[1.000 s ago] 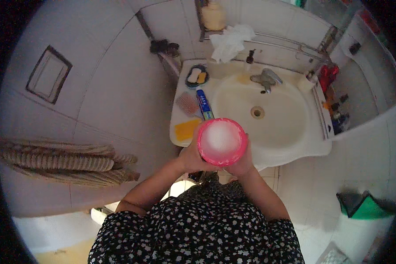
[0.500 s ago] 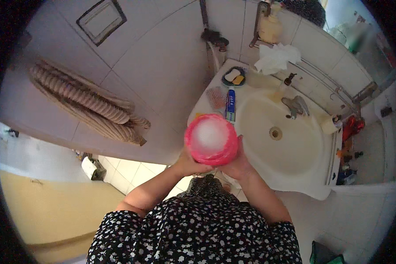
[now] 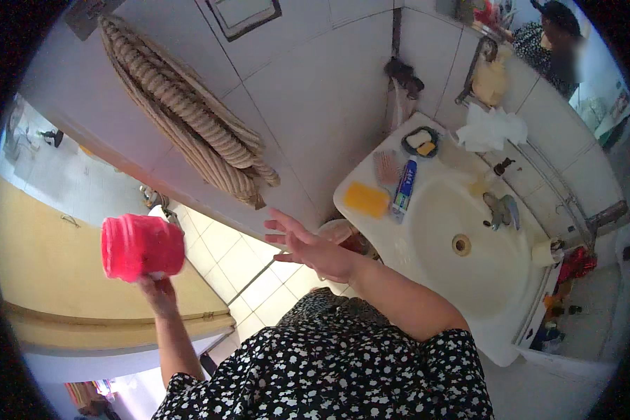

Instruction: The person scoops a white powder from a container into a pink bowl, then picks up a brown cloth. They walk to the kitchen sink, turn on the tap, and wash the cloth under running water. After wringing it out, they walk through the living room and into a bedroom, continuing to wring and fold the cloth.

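Held out to the left, a round, pink, tub-like container (image 3: 143, 246) is in my left hand (image 3: 158, 292), which grips it from below. Its ridged side faces me, and most of my fingers are hidden behind it. My right hand (image 3: 311, 250) is empty, fingers spread, in front of my body and left of the washbasin (image 3: 462, 280). Nearest to it on the basin's ledge lie a yellow sponge (image 3: 366, 200), a blue toothpaste tube (image 3: 404, 189) and a pinkish mesh-like piece (image 3: 386, 168). Behind them sits a dark soap dish (image 3: 408, 147) with white and yellow soap.
A beige towel (image 3: 189, 115) hangs on the wall at left. Around the basin are a faucet (image 3: 500, 210), a pump bottle (image 3: 502, 166) and white crumpled tissue (image 3: 492, 129). Left of my arm is a yellowish door (image 3: 56, 259); a mirror (image 3: 598, 105) is at upper right.
Both hands held the pink container in front of me; my right hand has let go. My left hand has carried it left and turned it side-on, uncovering the yellow sponge.
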Available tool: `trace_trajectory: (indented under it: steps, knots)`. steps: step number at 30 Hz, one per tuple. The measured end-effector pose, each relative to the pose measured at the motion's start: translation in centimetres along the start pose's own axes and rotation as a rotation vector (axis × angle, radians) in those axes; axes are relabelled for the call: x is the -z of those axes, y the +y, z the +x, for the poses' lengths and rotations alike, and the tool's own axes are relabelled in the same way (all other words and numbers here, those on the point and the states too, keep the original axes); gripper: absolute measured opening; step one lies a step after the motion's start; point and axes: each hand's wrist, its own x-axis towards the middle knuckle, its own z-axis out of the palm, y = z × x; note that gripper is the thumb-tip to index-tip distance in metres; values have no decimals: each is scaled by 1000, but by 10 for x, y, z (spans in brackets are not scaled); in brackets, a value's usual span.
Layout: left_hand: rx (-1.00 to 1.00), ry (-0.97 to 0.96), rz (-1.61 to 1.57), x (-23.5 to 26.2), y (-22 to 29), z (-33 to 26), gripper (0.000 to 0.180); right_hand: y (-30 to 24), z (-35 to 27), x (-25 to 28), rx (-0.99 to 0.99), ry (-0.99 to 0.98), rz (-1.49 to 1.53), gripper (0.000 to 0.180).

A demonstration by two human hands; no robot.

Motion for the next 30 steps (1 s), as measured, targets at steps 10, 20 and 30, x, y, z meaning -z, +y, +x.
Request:
trace_trajectory:
  steps: [10, 20, 30]
  knots:
    - [-126, 192, 244, 86, -64, 157, 53, -48, 58, -43, 446, 24, -928, 80]
    - [-37, 90, -66, 79, -178, 300, 75, -70, 122, -69, 827, 158, -1513, 72]
    - [36, 72, -47, 65, -229, 317, 76, -67, 128, -50, 989, 373, -1705, 44]
